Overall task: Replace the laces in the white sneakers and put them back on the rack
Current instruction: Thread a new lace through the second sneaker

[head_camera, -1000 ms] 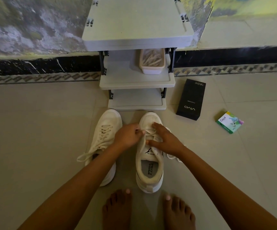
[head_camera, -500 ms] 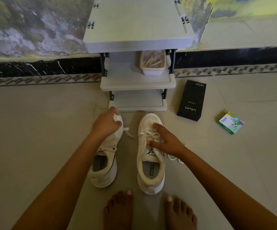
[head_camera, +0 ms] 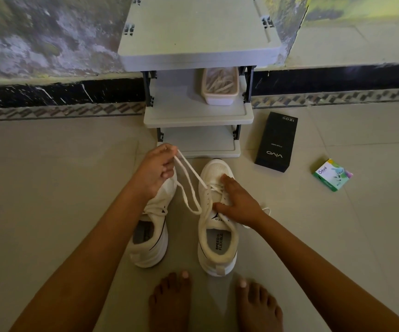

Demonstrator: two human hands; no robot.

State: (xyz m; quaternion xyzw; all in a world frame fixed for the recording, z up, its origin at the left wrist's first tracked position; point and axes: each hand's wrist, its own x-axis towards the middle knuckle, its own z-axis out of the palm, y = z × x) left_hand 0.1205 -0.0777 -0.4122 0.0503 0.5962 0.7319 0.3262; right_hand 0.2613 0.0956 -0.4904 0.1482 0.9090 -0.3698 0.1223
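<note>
Two white sneakers stand side by side on the floor in front of the grey shoe rack (head_camera: 198,116). My left hand (head_camera: 156,172) hovers over the toe of the left sneaker (head_camera: 151,236) and pinches a white lace (head_camera: 189,185), drawn up as a long loop out of the right sneaker (head_camera: 217,240). My right hand (head_camera: 238,202) presses down on the right sneaker's tongue and eyelets, fingers spread flat. Another stretch of lace trails on the floor to the right of that shoe.
A pale tub of laces (head_camera: 220,86) sits on the rack's middle shelf. A black phone box (head_camera: 276,142) and a small green box (head_camera: 332,174) lie on the tiles to the right. My bare feet (head_camera: 215,303) are just behind the sneakers. Wall behind the rack.
My left hand has pulled the lace up and leftward out of the right sneaker, from a short taut stretch to a long loop. My right hand stays pressed on the shoe.
</note>
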